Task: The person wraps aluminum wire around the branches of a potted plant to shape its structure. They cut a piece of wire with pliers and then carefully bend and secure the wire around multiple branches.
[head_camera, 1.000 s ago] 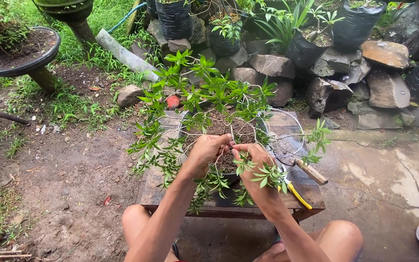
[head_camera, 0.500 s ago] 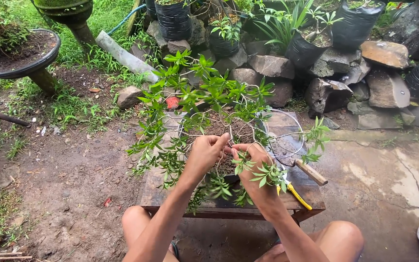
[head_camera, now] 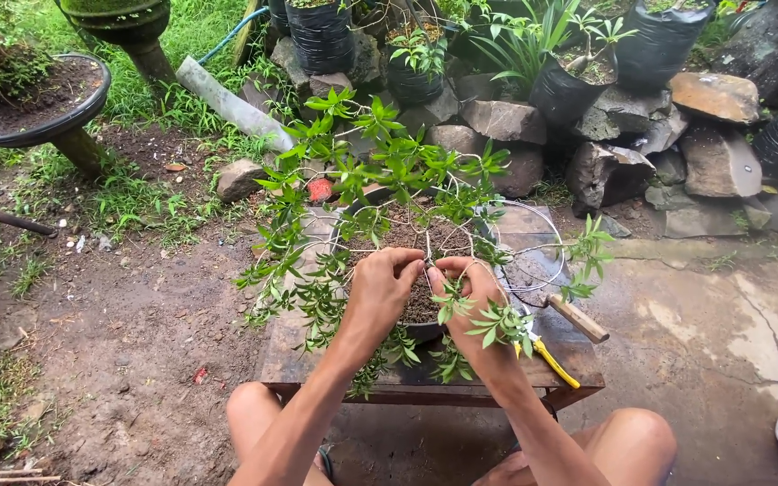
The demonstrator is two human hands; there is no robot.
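Note:
A small leafy potted plant (head_camera: 380,175) stands in a dark pot of soil (head_camera: 416,236) on a low wooden table (head_camera: 317,369). Thin silvery wire (head_camera: 533,220) loops around its branches. My left hand (head_camera: 380,292) and my right hand (head_camera: 465,288) meet at the near rim of the pot, fingers pinched together on a thin stem and wire between them. Leaves cover part of my right hand. My bare knees show below the table.
A wooden-handled tool (head_camera: 578,317) and yellow-handled pliers (head_camera: 551,360) lie on the table's right side. Rocks (head_camera: 610,166) and black potted plants (head_camera: 574,85) line the back. A round soil-filled planter (head_camera: 33,99) stands far left. Bare dirt lies left, wet concrete right.
My two hands have closed in slightly toward each other at the pot's near rim. The plant and tools have not moved.

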